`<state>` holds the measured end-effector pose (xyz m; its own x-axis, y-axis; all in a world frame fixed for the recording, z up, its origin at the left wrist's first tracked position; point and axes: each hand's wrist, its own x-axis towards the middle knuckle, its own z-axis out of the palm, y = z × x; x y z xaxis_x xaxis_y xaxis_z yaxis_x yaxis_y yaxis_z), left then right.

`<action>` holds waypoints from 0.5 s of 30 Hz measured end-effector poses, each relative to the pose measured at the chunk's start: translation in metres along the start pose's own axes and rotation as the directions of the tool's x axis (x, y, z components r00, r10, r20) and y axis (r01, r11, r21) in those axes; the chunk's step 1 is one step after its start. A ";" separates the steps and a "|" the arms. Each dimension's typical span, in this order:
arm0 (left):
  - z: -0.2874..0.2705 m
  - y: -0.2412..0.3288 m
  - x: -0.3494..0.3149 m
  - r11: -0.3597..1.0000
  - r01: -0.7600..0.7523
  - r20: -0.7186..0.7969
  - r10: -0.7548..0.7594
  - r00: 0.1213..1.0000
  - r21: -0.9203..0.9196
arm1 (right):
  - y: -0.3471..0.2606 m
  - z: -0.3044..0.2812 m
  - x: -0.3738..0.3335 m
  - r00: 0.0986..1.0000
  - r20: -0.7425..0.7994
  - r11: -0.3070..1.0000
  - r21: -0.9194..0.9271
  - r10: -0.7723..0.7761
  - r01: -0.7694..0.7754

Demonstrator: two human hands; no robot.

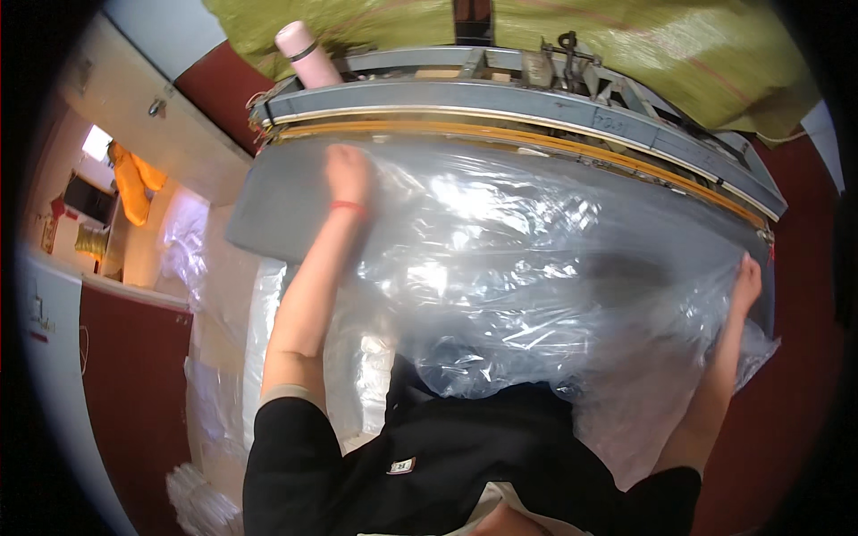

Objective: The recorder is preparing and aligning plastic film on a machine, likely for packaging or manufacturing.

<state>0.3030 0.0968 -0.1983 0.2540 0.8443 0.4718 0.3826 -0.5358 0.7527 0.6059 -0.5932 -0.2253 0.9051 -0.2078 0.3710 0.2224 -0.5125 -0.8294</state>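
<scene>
A wide clear plastic sheet [500, 259], wrinkled and shiny, spreads over a grey board-like surface [286, 196] and hangs down in front of my body. My right hand [747, 284] is closed on the sheet's right edge, fingertips pinched together, with loose film trailing below it. At the sheet's upper left edge is my left hand [349, 174], a red band on its wrist. Motion smears its fingers, so whether they grip the film cannot be made out.
Behind the surface runs a grey metal frame [500, 100] with an orange-yellow strip and a clamp-like metal part [565, 67]. A pink bottle [306, 55] stands at its left end. Yellow-green woven sacking [643, 40] lies beyond. More plastic film [210, 500] lies lower left.
</scene>
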 end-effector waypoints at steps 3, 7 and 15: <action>0.021 -0.031 0.037 0.987 -0.156 -0.235 0.141 0.962 -0.045 | -0.027 0.062 0.016 0.972 -0.113 0.978 -0.022 -0.208 0.207; 0.021 -0.074 0.084 0.989 0.008 -0.154 -0.032 0.988 -0.148 | -0.062 0.129 0.028 0.975 -0.103 0.974 0.098 -0.196 0.206; 0.029 -0.040 0.069 0.979 0.020 -0.167 -0.055 0.985 -0.202 | -0.036 0.128 0.047 0.970 -0.233 0.952 0.273 -0.075 0.139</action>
<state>0.3306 0.1762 -0.2094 0.0813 0.8622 0.5000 0.2007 -0.5055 0.8392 0.6864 -0.4781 -0.2316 0.7764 -0.3571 0.5193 0.4369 -0.2889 -0.8519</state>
